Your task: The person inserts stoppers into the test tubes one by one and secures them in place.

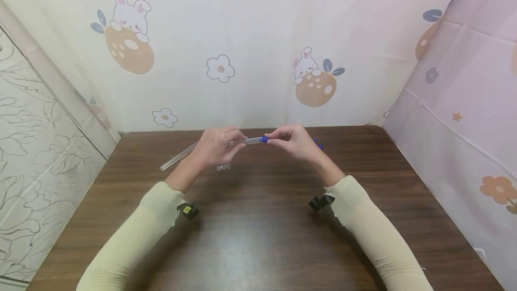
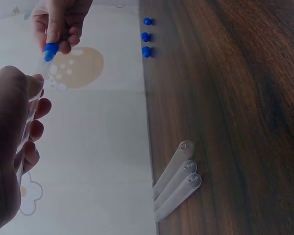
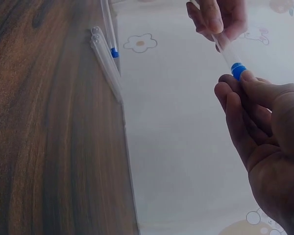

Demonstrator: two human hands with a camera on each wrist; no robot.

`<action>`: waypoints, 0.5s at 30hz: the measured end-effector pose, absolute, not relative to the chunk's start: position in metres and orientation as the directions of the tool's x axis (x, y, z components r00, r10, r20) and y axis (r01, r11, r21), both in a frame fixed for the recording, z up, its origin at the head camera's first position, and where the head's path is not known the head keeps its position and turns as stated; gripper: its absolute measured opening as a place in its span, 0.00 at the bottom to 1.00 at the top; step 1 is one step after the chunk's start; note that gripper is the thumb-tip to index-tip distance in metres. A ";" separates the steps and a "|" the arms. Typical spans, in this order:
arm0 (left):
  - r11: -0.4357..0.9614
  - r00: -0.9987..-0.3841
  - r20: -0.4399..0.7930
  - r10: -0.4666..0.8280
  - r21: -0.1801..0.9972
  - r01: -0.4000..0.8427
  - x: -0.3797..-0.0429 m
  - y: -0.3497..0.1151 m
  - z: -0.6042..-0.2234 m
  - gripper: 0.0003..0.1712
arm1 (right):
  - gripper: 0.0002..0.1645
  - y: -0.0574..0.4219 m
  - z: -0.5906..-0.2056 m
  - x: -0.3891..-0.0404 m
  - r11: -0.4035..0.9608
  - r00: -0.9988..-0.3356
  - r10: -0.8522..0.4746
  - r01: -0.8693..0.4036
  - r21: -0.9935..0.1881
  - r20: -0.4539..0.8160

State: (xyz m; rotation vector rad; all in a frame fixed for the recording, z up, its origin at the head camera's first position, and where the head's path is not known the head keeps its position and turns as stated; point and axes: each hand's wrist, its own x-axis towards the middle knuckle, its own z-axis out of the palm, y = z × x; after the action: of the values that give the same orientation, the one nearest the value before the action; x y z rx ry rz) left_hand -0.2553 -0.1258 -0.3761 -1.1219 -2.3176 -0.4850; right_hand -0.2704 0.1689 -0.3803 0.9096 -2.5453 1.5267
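So in the head view, your left hand (image 1: 218, 146) is holding a clear tube (image 1: 253, 140) near the middle of the frame, fingers wrapping right round it. Your right hand (image 1: 296, 142) is pinching the blue cap (image 1: 264, 139) at the tube's right end, fingertips closed on it. A second tube (image 1: 177, 157) is lying on the surface (image 1: 250, 228), left of centre.

Left wrist view: your tube is slanting up the left side, and the cap is showing at upper left. Three loose caps (image 2: 145, 36) are sitting in a column at top middle, and three spare tubes (image 2: 174, 185) are lying side by side at lower middle.

Right wrist view: your thumb and fingers are gripping the cap at right, the tube is running up from it, and that second tube is showing its blue end at upper left, beside the spares.
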 end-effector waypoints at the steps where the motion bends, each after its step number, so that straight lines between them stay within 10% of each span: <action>1: 0.589 -0.520 0.592 0.616 0.093 0.803 -0.255 -0.125 -0.376 0.07 | 0.10 0.169 -0.380 -0.270 0.344 -0.826 -0.464 -0.501 -0.794 0.320; 15: 0.581 -0.519 0.561 0.646 0.080 0.810 -0.253 -0.122 -0.373 0.06 | 0.08 0.170 -0.377 -0.273 0.361 -0.817 -0.496 -0.501 -0.787 0.293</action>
State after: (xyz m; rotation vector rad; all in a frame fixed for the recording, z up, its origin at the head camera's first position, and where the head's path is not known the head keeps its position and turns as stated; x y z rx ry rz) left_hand -0.2534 -0.1223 -0.3735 -1.1622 -2.3351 -0.4595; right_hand -0.2734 0.1695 -0.3767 0.9477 -2.5877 1.4983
